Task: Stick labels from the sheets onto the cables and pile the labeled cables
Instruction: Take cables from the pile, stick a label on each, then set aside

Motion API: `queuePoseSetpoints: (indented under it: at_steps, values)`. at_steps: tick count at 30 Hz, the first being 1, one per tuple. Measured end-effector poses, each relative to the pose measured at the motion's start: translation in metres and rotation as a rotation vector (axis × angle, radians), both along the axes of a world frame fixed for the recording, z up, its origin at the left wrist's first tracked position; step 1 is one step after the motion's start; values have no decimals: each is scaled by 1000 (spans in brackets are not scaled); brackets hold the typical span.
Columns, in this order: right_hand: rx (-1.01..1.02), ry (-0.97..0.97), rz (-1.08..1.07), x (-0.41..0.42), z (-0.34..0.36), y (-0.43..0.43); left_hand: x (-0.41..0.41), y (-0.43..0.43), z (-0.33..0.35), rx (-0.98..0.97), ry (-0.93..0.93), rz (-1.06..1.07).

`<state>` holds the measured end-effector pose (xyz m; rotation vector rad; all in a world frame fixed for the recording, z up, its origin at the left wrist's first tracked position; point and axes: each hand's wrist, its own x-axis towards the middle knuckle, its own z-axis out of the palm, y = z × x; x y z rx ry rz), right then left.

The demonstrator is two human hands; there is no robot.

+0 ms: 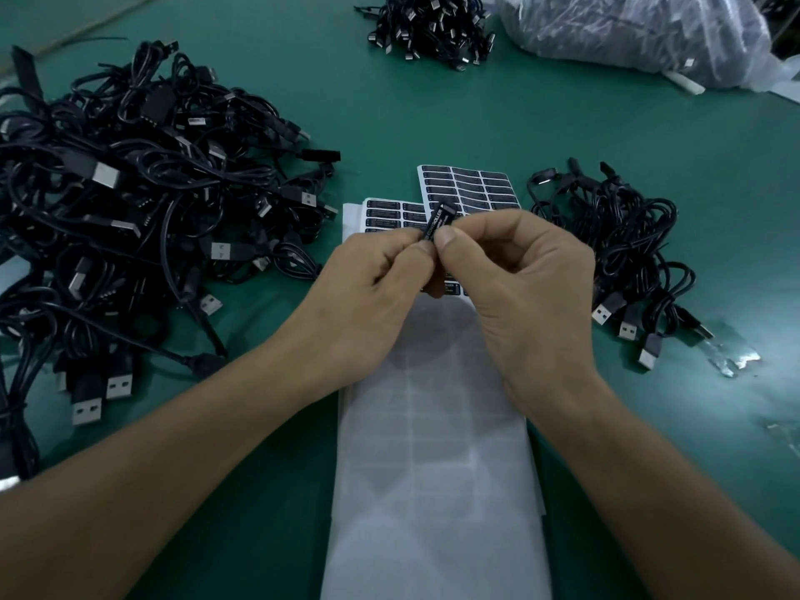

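Both hands meet above the label sheets in the middle of the green table. My left hand and my right hand pinch one small black label with white print between thumbs and forefingers, its top end sticking up. No cable shows in either hand. Under the hands lies a sheet of black labels, and a second sheet lies just behind it. The peeled white backing sheet runs toward me between my forearms.
A big heap of black USB cables fills the left. A smaller bundle of cables lies to the right of the sheets. Another cable pile and a clear plastic bag sit at the far edge.
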<state>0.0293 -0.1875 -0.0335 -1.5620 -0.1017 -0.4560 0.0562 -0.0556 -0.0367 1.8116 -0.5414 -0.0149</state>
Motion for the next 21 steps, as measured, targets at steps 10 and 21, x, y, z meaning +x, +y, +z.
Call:
queuePoseSetpoints:
  at_steps: [10,21]
  values:
    - [99,72,28,2,-1,-4,-3,1,0,71,-63,-6]
    - [-47,-22,58,-2,8,-3,-3,5,-5,227,-327,93]
